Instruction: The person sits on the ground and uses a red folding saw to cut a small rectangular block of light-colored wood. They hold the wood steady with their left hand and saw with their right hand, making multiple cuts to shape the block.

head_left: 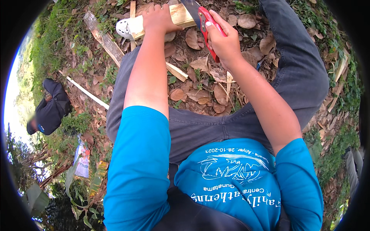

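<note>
My left hand [157, 20] grips a pale wooden board [181, 15] at the top of the view, its fingers spread across the top and its thumb along the near edge. In my right hand [224, 40] is a hand saw with a red handle [205, 26]; the fingers are wrapped around the grip. The saw's dark blade [191, 8] lies by the board's right end and runs out of the picture at the top. Whether its teeth are in the wood I cannot tell. A white clog [124, 29] on my left foot touches the board's left end.
Dry leaves [198, 63] cover the ground between my legs. A weathered plank [102, 36] and a thin pale strip [86, 92] lie at left. Another person [54, 107] in dark clothes is at far left, above a plastic bag [81, 159]. Wood offcuts [341, 67] lie at right.
</note>
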Available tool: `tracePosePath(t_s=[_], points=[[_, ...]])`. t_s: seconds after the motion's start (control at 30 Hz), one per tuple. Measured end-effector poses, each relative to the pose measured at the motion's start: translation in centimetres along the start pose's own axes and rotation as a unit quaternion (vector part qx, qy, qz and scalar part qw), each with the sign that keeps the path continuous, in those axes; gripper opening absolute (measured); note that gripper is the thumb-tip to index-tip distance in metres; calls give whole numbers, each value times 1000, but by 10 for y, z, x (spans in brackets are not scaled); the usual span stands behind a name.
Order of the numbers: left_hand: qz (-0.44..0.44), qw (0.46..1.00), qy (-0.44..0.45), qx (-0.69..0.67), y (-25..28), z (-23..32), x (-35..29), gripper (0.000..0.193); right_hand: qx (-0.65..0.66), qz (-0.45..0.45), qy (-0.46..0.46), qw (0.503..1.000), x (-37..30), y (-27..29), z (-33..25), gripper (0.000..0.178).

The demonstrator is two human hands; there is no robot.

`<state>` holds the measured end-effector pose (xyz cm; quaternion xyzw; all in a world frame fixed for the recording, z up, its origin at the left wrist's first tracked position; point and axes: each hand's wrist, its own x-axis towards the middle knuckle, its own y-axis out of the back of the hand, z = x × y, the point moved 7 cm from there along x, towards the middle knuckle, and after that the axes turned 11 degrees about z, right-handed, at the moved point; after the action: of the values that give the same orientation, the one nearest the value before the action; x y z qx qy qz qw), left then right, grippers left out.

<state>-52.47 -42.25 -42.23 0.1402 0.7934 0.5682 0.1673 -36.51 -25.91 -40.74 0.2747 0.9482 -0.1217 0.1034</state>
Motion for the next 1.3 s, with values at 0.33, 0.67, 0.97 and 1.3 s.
tracePosePath(t_s=[0.33, 0.67, 0.97, 1.3], points=[[15, 999, 13, -27, 8, -4, -9, 100, -49, -46, -87, 994, -113, 67, -36, 52], [-5, 999, 13, -31, 13, -5, -7, 101, -44, -26, -62, 997, -40, 24, -8, 48], [-12, 999, 15, -31, 12, -5, -8, 106, -10, -45, -148, 988, -135, 92, -54, 58], [41, 999, -10, 5, -18, -7, -6, 105, 10, -56, -159, 986, -135, 91, -57, 59]])
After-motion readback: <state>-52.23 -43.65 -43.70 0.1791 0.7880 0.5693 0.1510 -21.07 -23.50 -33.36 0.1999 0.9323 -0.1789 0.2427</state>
